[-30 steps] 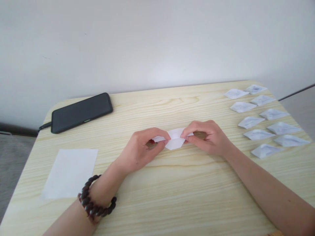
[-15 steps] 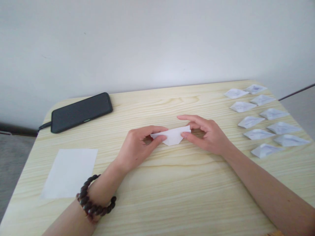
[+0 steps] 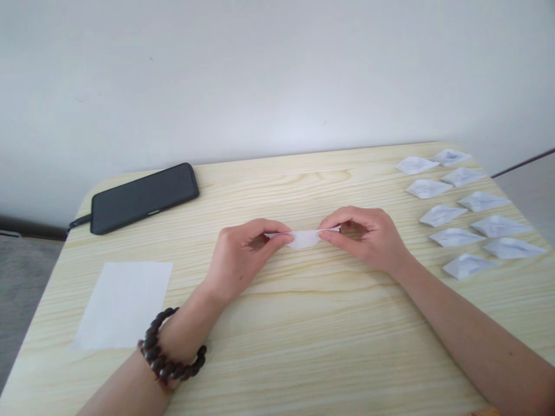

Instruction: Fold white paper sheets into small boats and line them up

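A small folded piece of white paper (image 3: 304, 238) is held between my two hands above the middle of the table. My left hand (image 3: 243, 251) pinches its left end between thumb and fingers. At the other end, my right hand (image 3: 366, 240) grips it the same way, thumb in front and index finger behind. The paper's top edge runs nearly level, and its lower part narrows downward. My fingers cover both ends. A dark beaded bracelet (image 3: 152, 346) circles my left wrist.
Several folded white paper boats (image 3: 442, 215) stand in two rows at the right of the wooden table (image 3: 303, 346). A flat white paper sheet (image 3: 124, 303) lies at the left, partly behind the bracelet. A black phone (image 3: 145, 198) with a cable (image 3: 79, 222) is at the back left, near the wall.
My right index finger has come down from its raised position onto the paper. The paper's top edge now looks flatter, and less of its front shows. Other things stay put.
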Motion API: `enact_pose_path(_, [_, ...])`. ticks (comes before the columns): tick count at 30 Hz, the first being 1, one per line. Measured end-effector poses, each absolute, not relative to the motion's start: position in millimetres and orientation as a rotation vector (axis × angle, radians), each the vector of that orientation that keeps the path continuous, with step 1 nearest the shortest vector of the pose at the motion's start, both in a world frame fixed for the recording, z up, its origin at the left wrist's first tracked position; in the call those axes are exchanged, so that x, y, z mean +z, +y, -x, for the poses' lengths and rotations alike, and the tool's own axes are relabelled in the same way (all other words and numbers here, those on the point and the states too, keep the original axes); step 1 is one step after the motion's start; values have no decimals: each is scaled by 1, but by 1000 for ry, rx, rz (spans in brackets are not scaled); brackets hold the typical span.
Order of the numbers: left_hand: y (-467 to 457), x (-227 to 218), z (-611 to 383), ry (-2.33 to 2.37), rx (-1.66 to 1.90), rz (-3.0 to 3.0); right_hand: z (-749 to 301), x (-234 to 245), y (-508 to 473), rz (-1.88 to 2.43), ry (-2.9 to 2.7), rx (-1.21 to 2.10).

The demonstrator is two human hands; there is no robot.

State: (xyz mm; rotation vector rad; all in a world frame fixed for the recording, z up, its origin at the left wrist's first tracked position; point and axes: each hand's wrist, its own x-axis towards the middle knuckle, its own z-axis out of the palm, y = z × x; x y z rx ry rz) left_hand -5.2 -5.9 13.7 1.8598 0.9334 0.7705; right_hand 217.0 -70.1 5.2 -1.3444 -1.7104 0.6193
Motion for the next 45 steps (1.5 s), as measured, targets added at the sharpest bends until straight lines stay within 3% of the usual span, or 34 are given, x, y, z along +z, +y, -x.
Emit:
enact_pose_path(13, [-5, 12, 8, 974, 750, -2061, -215, 9, -70, 1461, -1679, 551])
enact_pose_path(23, [-4, 10, 11, 722, 906, -2307, -216, 4, -68, 1180, -1942, 333])
enact_pose_path(31, [0, 2, 11, 741, 786, -2626, -217, 3, -66, 1304, -2068, 288])
enact_pose_path(45, [4, 5, 13, 846, 660, -2497, -214, 4, -66, 1598, -2029, 327])
